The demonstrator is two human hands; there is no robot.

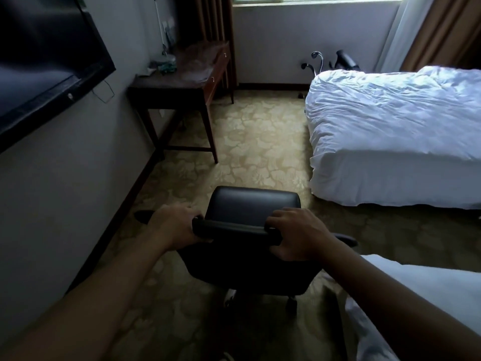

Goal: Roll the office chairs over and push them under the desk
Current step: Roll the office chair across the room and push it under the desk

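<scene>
A black office chair (253, 204) stands on the carpet right in front of me, its seat facing away. My left hand (173, 225) grips the left end of the backrest's top edge. My right hand (296, 233) grips the right end. The dark wooden desk (179, 82) stands against the left wall ahead, a few steps beyond the chair, with open space between its legs. A second black office chair (343, 59) shows partly behind the far bed, near the window wall.
A bed with white bedding (390, 131) fills the right side. Another white bed corner (416, 295) lies near my right arm. A wall television (44, 66) hangs on the left. Patterned carpet (260, 142) runs between the beds and the desk. Small items sit on the desk.
</scene>
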